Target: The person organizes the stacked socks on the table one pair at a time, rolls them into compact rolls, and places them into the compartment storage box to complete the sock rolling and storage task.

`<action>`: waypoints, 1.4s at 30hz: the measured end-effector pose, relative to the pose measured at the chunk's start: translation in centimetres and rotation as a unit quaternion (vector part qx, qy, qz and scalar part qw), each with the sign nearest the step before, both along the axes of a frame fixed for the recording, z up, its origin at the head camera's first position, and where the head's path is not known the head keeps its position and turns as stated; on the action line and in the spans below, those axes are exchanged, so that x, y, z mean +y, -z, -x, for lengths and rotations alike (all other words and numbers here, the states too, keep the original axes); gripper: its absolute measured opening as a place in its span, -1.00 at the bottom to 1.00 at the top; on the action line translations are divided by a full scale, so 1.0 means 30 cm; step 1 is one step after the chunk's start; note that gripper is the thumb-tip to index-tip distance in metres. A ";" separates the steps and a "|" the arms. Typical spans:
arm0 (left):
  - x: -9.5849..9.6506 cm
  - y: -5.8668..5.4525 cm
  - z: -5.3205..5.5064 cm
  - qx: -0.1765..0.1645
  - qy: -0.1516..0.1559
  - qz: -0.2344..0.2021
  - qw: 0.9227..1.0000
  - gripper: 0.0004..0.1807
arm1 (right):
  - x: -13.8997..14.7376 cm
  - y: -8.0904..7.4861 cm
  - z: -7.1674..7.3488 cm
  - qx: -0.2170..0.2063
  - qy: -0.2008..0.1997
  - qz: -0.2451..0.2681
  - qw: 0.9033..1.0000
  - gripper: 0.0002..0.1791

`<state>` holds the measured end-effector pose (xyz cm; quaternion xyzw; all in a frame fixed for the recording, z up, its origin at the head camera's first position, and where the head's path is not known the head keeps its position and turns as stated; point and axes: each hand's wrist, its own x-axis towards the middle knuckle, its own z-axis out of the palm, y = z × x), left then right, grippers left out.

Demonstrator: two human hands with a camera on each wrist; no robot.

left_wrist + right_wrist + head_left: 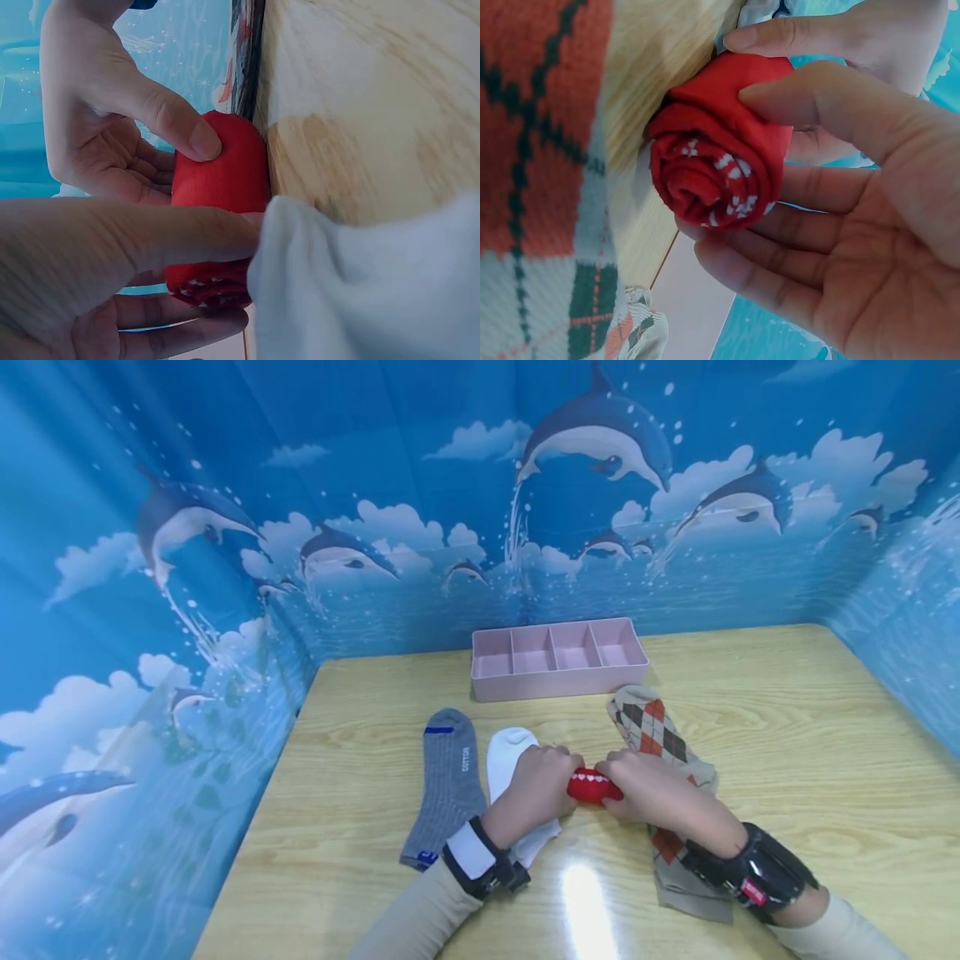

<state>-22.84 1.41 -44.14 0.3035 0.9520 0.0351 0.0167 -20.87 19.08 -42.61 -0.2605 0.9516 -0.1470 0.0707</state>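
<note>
A red sock point(594, 786) with a row of white hearts is rolled into a tight bundle between my two hands. My left hand point(542, 779) grips its left end, thumb on the near side and fingers behind. The right hand point(648, 785) holds the opposite end in the same way. In the right wrist view the rolled sock point(705, 180) shows its spiral end with white flecks. Close to the left hand lies a white sock point(510, 752), partly covered by that hand. An argyle sock point(660, 727) lies under the right hand and forearm.
A grey sock point(452, 768) marked COTTON lies left of the white one. Behind the socks stands a pink box point(558, 683) with several compartments. The wooden table point(787, 718) ends at a blue dolphin-print curtain point(420, 585) at the back and sides.
</note>
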 end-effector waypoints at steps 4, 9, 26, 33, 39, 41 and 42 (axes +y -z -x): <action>-0.006 0.002 0.001 0.017 0.012 -0.013 1.000 -0.68 | 0.003 -0.003 0.002 -0.003 -0.002 0.010 1.000 -0.65; -0.014 -0.001 0.004 0.032 0.026 -0.021 0.999 -0.74 | 0.004 -0.009 -0.001 -0.011 0.001 0.019 1.000 -0.58; -0.071 -0.137 -0.028 0.065 0.059 -0.100 0.991 -0.67 | 0.010 -0.083 -0.050 0.123 -0.034 0.092 0.987 -0.66; -0.121 -0.250 -0.067 0.058 0.067 -0.123 0.988 -0.59 | 0.012 -0.158 -0.088 0.181 -0.046 0.116 0.975 -0.58; -0.163 -0.334 -0.042 0.033 0.097 -0.143 0.984 -0.63 | 0.010 -0.209 -0.081 0.196 -0.056 0.128 0.970 -0.45; -0.174 -0.359 -0.026 0.012 0.104 -0.150 0.983 -0.64 | 0.008 -0.224 -0.073 0.222 -0.070 0.122 0.965 -0.41; -0.178 -0.372 -0.019 0.004 0.107 -0.150 0.983 -0.63 | 0.007 -0.231 -0.068 0.239 -0.077 0.118 0.961 -0.39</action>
